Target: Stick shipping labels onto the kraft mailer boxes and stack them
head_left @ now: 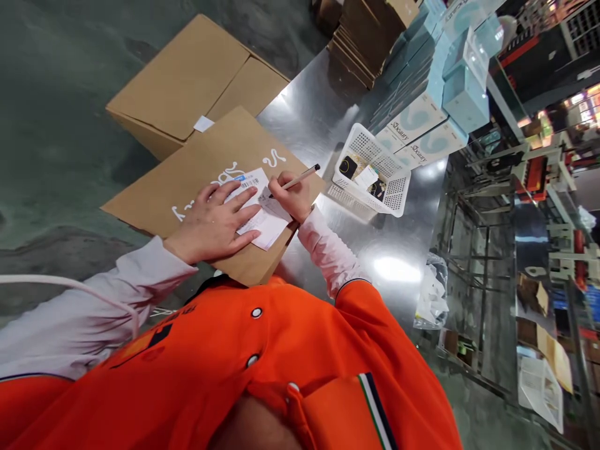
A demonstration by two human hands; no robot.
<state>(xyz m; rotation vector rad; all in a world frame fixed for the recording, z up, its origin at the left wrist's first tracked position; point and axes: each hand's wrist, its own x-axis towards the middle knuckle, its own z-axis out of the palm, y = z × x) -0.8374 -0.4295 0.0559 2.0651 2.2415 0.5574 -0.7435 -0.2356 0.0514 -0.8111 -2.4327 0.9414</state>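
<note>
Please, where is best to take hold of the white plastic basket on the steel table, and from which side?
Probably grip the long near rim of the white perforated plastic basket, coming from above on the side toward the right hand. That rim is straight and open, and the holes in the wall give the fingers purchase. Keep the fingers outside, because papers lie inside.

The word "beauty" stood in dark print on the pale blue-and-white cardboard boxes (416, 119); the barcode on the white paper label (248, 183) was too small to read.
</note>
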